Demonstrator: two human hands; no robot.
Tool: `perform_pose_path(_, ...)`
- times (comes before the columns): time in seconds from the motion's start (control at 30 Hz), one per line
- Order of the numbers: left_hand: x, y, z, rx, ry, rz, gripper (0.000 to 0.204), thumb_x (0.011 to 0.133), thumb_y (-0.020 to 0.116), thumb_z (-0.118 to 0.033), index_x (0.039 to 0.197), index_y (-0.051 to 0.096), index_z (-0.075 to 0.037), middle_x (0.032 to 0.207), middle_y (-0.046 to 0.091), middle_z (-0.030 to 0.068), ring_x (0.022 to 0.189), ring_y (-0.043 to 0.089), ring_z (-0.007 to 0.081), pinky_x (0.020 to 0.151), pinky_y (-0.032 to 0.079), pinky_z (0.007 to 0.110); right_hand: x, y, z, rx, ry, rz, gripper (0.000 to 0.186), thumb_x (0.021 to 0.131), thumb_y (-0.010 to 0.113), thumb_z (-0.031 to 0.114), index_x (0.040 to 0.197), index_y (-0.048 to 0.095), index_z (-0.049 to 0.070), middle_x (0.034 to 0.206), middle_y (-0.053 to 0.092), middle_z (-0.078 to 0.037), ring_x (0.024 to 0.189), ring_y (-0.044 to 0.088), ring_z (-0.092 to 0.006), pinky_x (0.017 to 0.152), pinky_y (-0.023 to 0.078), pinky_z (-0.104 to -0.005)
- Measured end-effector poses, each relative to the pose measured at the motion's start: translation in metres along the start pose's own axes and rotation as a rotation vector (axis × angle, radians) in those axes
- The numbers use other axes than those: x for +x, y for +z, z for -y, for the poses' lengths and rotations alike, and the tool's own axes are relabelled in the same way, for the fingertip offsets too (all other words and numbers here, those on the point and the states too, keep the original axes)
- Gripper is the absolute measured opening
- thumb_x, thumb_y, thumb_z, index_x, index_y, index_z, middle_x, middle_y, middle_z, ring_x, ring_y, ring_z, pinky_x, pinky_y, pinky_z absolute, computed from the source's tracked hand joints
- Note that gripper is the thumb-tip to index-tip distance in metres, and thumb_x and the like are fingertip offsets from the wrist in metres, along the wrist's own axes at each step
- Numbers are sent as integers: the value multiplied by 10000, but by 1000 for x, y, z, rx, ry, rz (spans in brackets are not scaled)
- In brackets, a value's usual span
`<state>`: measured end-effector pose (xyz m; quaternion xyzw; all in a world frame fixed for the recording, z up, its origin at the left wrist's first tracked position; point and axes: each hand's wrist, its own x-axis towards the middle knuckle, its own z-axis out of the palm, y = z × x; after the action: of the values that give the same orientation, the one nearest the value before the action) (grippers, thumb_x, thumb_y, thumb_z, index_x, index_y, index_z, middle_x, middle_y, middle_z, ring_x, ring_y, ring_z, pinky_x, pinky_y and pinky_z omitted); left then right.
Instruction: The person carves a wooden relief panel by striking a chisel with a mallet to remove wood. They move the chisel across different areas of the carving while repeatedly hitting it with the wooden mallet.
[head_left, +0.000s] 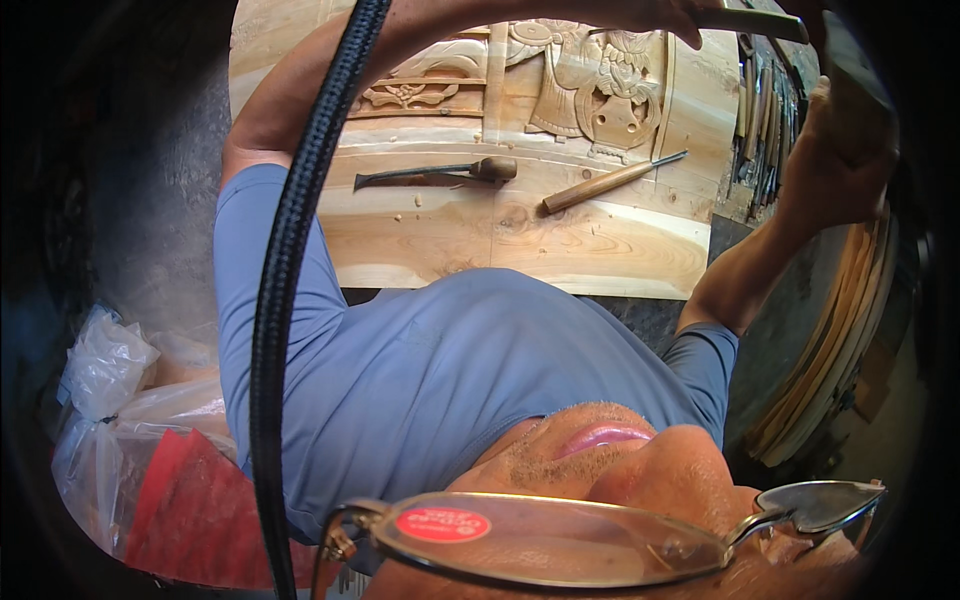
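Note:
At the top edge my left hand, partly cut off, is closed by a slim, pale bar-like tool that points to the right. My right hand is raised at the far right, its fingers closed against a greyish flat thing too dark to name. Below my left forearm lies a carved wooden panel with a relief of drapery, an animal-like head and framed ornament. A long-shafted chisel and a wooden-handled gouge rest on its uncarved near part.
Many carving tools lie bunched beside the panel's right edge. Curved wooden strips are at the right. A clear plastic bag and a red sheet-like thing sit at the lower left. A black braided cable crosses the view.

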<state>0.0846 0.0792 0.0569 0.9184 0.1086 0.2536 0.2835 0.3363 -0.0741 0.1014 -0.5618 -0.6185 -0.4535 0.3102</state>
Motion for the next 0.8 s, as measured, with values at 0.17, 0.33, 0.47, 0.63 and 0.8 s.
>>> perform_pose_path(0.17,-2,-1,-6,-84,-62,3,273,978,707,-248,1144,701,-31,784,753,129,577,705,150,485,557,301,18,19,-19,453,18,-125,616,808,869,457,1199,680,20,1026,763,-117,812,772,-232,729,641,-336)
perform_pose_path(0.33,1,6,10,46,56,-92,268,986,701,-245,1127,690,-17,816,762,132,591,711,155,506,570,309,7,22,-17,23,-66,131,531,800,875,405,1222,720,121,1001,790,-85,787,774,-187,681,625,-285)
perform_pose_path(0.47,1,9,16,-61,94,-125,250,1006,672,-232,1134,687,-18,821,763,128,601,712,170,542,585,319,3,26,-15,14,0,139,513,786,896,386,1180,733,102,984,795,-82,782,778,-189,692,629,-296)
perform_pose_path(0.63,3,11,15,-63,-28,-81,242,1025,638,-227,1145,693,-25,833,768,119,620,720,185,564,592,326,9,36,-14,28,-71,85,526,783,901,395,1164,733,73,994,795,-84,791,780,-184,708,633,-297)
perform_pose_path(0.8,8,14,18,-2,14,-138,269,1012,662,-253,1132,705,-16,851,776,122,633,730,187,571,598,340,16,38,-35,112,-23,167,566,777,902,413,1181,711,66,997,793,-72,797,779,-179,725,649,-316)
